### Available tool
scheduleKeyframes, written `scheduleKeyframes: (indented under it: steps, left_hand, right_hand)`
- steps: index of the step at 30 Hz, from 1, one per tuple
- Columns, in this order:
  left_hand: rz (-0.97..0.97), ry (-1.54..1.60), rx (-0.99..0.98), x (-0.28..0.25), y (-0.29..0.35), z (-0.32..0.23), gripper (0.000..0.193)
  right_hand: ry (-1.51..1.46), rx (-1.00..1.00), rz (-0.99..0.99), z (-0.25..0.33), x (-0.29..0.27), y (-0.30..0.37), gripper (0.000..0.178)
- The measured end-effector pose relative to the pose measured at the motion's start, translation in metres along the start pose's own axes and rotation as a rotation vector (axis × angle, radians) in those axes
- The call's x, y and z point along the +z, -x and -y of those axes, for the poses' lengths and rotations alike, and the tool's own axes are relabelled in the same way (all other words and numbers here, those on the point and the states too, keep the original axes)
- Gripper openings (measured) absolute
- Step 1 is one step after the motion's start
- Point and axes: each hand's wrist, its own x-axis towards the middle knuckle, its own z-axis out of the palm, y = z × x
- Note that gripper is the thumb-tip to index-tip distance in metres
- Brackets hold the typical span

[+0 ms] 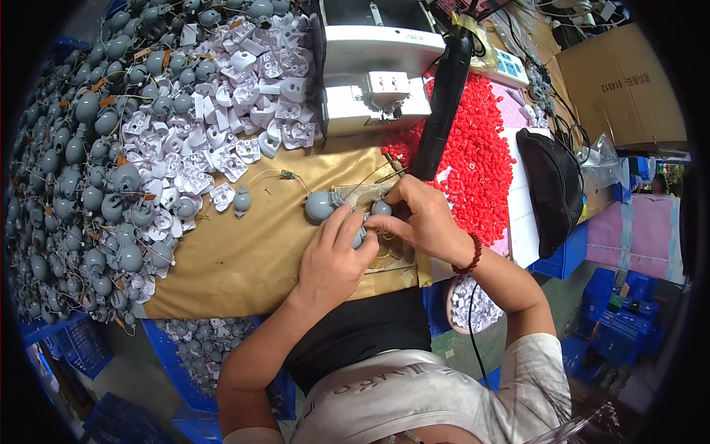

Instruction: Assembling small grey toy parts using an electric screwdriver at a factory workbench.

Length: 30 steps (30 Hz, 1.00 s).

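On a gold-coloured cloth [229, 251], my left hand [334, 255] has its fingers curled and pressed on a small grey plastic part [360, 237], which they partly cover. Just beyond those fingertips lies a larger round grey housing [319, 206] with a thin wire. My right hand [425, 218] pinches a small grey knob-like piece [381, 209] between thumb and fingers. Both hands work over a flat, clear-looking plate [398, 260], and the fingers hide how the pieces join. Farther left, a small grey bulb-shaped part [242, 200] lies with a wire running from it.
Grey wired housings [87, 111] and white plastic parts [251, 96] are heaped at left. Red small parts [477, 163] pile up at right, near a black pouch [551, 189]. A white metal machine [381, 81] and black tube [444, 103] stand ahead. Blue crates [177, 370] sit below.
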Motion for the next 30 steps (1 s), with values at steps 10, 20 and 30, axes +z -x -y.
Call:
scheduleKeyframes:
  steps: [10,20,30]
  left_hand:
    - [-0.045,0.042,-0.185,-0.009,-0.026,-0.015,0.050]
    - [0.013,0.024,-0.164,-0.004,-0.034,-0.014,0.047]
    - [-0.009,0.115,-0.219,0.002,-0.033,-0.015,0.045]
  right_hand:
    - [-0.012,-0.037,-0.023,-0.001,0.005,0.002,0.044]
    - [-0.357,0.328,-0.510,-0.052,-0.039,-0.067,0.047]
    - [-0.711,-0.298,-0.569,0.041,-0.096,-0.123,0.049]
